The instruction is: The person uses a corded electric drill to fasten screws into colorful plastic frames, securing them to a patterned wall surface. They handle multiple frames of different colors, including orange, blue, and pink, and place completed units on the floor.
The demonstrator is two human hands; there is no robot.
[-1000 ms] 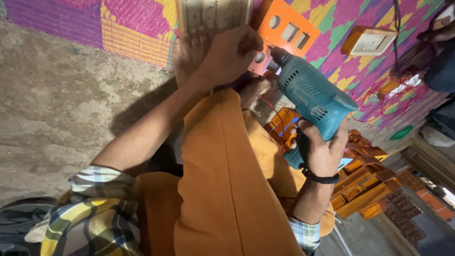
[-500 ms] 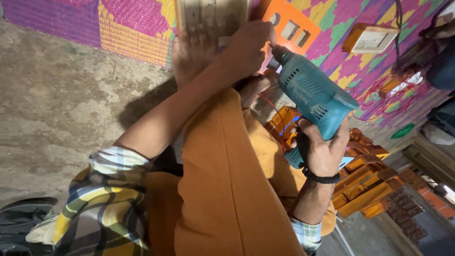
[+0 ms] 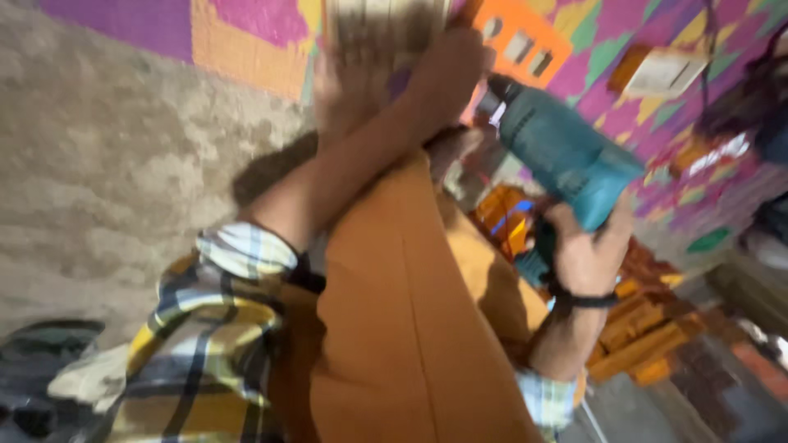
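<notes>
My left hand (image 3: 443,74) reaches over my raised knee in orange trousers (image 3: 410,328) and grips the lower end of a beige ribbed board (image 3: 386,25) at the top of the view. My right hand (image 3: 587,254), with a dark band at the wrist, holds a teal electric drill (image 3: 558,156) by its grip. The drill's nose points left and sits close beside my left hand. The picture is blurred, so the bit itself cannot be made out.
A bright patterned mat (image 3: 246,25) covers the ground beyond a rough concrete floor (image 3: 98,164). An orange switch plate (image 3: 517,45) and a white switch box (image 3: 665,74) lie on the mat. Several orange pieces (image 3: 640,328) are piled at the right, and a dark bag (image 3: 41,369) lies at the bottom left.
The view has swung and blurred. More of my checked left sleeve shows now. The left hand stays on the board and the drill stays next to it.
</notes>
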